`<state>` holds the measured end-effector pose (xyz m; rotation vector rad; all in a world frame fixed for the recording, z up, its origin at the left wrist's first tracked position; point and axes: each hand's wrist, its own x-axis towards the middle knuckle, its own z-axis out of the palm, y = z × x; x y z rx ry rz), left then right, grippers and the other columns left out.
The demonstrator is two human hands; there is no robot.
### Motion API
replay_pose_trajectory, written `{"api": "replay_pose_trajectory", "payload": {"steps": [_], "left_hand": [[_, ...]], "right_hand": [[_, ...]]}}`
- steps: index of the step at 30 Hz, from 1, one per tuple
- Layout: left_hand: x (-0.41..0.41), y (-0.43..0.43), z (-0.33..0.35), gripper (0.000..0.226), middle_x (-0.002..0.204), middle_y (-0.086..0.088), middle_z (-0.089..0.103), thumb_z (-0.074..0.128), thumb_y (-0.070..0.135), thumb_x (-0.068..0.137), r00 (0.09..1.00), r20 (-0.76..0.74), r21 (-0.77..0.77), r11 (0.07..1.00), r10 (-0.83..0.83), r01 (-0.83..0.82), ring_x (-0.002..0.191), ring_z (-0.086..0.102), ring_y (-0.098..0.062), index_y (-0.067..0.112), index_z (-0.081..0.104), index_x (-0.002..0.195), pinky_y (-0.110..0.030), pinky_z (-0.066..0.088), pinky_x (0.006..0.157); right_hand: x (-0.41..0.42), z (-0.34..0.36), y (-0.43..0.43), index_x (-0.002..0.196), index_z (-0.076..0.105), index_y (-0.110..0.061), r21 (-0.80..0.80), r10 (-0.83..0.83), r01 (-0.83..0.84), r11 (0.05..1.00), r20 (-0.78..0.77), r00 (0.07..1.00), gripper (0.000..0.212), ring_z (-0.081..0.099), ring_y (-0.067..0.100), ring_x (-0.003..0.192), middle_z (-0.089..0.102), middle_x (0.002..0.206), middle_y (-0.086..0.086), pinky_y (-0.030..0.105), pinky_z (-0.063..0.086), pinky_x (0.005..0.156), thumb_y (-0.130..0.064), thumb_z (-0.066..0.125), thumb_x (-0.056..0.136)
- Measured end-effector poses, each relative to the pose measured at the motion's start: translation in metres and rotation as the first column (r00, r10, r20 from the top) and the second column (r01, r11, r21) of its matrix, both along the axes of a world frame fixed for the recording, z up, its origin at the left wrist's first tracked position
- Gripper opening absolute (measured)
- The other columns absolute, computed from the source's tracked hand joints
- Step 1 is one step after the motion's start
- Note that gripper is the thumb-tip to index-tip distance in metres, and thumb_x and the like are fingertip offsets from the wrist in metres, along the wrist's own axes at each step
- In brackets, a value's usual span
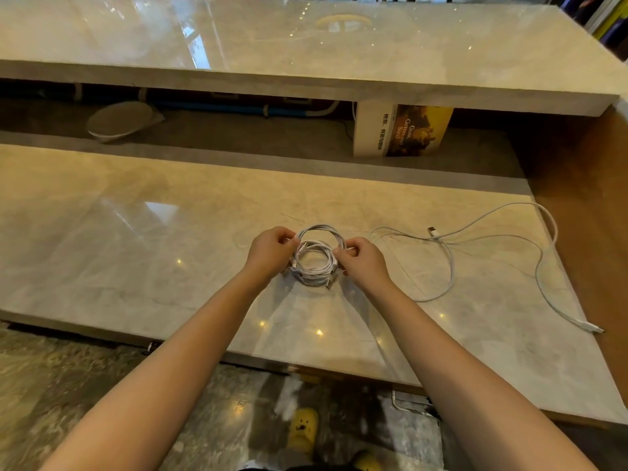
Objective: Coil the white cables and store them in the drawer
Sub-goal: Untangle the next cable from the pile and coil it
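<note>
A coiled white cable [319, 230] is held between both hands just above a stack of coiled white cables [314, 271] lying on the marble table [136, 232]. My left hand [268, 251] pinches the coil's left side. My right hand [362, 261] pinches its right side. A loose white cable [452, 263] sprawls uncoiled on the table to the right, with one plug [431, 230] near the middle and the other plug [593, 329] near the right edge. No drawer is in view.
A higher marble shelf [306, 56] runs across the back. Under it stand a book [404, 130] and a tilted round plate [119, 121]. A wooden side panel [584, 198] borders the table's right. Yellow slippers [304, 428] are on the floor below.
</note>
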<state>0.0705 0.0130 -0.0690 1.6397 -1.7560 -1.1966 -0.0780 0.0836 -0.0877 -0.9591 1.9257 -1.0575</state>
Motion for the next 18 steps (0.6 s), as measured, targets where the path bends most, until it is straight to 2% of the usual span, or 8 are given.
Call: {"api": "replay_pose_trajectory", "payload": {"steps": [3, 5, 8, 11, 13, 15, 18], "left_hand": [[0.001, -0.008, -0.009, 0.015, 0.075, -0.005, 0.060, 0.056, 0.014, 0.090, 0.996, 0.088, -0.011, 1.000, 0.011, -0.010, 0.065, 0.057, -0.022, 0.005, 0.064, 0.100, -0.038, 0.055, 0.069], [0.001, -0.010, -0.015, 0.014, 0.070, -0.001, 0.057, 0.058, 0.014, 0.090, 0.991, 0.134, 0.004, 1.000, 0.012, -0.012, 0.060, 0.056, -0.019, 0.007, 0.063, 0.101, -0.030, 0.047, 0.059], [0.003, -0.011, -0.027, 0.018, 0.072, -0.002, 0.058, 0.062, 0.017, 0.088, 0.986, 0.166, 0.013, 1.000, -0.016, 0.014, 0.067, 0.057, -0.020, 0.008, 0.064, 0.103, -0.027, 0.042, 0.061], [0.005, -0.011, -0.034, 0.020, 0.069, 0.000, 0.057, 0.061, 0.019, 0.088, 0.989, 0.143, -0.001, 1.000, -0.026, 0.026, 0.063, 0.055, -0.016, 0.007, 0.064, 0.105, -0.025, 0.041, 0.057], [0.006, -0.011, -0.034, 0.025, 0.074, -0.001, 0.057, 0.060, 0.022, 0.090, 0.987, 0.161, -0.021, 0.999, -0.032, 0.036, 0.067, 0.054, -0.016, 0.007, 0.062, 0.110, -0.026, 0.041, 0.061], [0.005, -0.010, -0.031, 0.033, 0.091, -0.005, 0.061, 0.055, 0.026, 0.093, 0.981, 0.191, -0.068, 0.997, -0.025, 0.039, 0.080, 0.056, -0.018, 0.008, 0.056, 0.120, -0.029, 0.044, 0.071], [-0.003, -0.009, -0.019, 0.035, 0.114, -0.012, 0.059, 0.051, 0.026, 0.094, 0.981, 0.190, -0.247, 0.966, -0.027, 0.074, 0.103, 0.056, -0.025, 0.012, 0.052, 0.126, -0.037, 0.047, 0.086]], "right_hand": [[0.005, -0.003, -0.007, 0.104, 0.060, -0.006, 0.019, 0.017, -0.015, 1.000, -0.123, 0.992, 0.023, 0.055, 0.019, 0.077, 0.060, 0.083, 0.004, 0.027, 0.041, 0.069, -0.021, 0.063, 0.087], [0.009, -0.009, -0.011, 0.112, 0.058, -0.005, 0.046, 0.051, -0.042, 0.998, -0.211, 0.976, 0.030, 0.058, 0.022, 0.084, 0.062, 0.092, 0.009, 0.029, 0.042, 0.071, -0.022, 0.061, 0.088], [0.017, -0.021, -0.012, 0.123, 0.054, -0.008, 0.067, 0.059, -0.040, 0.997, -0.311, 0.949, 0.036, 0.058, 0.028, 0.099, 0.061, 0.110, 0.015, 0.031, 0.041, 0.076, -0.025, 0.057, 0.091], [0.022, -0.022, -0.011, 0.127, 0.052, -0.011, 0.062, 0.056, -0.036, 0.997, -0.379, 0.923, 0.035, 0.056, 0.028, 0.102, 0.056, 0.117, 0.013, 0.031, 0.040, 0.079, -0.025, 0.052, 0.095], [0.022, -0.022, -0.010, 0.129, 0.051, -0.011, 0.064, 0.073, -0.051, 0.997, -0.391, 0.917, 0.037, 0.056, 0.028, 0.104, 0.055, 0.119, 0.014, 0.032, 0.041, 0.081, -0.026, 0.050, 0.096], [0.020, -0.020, -0.006, 0.133, 0.047, -0.010, 0.047, 0.081, -0.068, 0.997, -0.405, 0.911, 0.039, 0.054, 0.028, 0.108, 0.053, 0.123, 0.014, 0.033, 0.042, 0.085, -0.027, 0.046, 0.097], [0.007, -0.010, 0.008, 0.130, 0.049, -0.008, -0.091, 0.022, -0.073, 0.993, -0.472, 0.881, 0.036, 0.051, 0.026, 0.112, 0.053, 0.124, 0.012, 0.033, 0.041, 0.088, -0.025, 0.043, 0.097]]}}
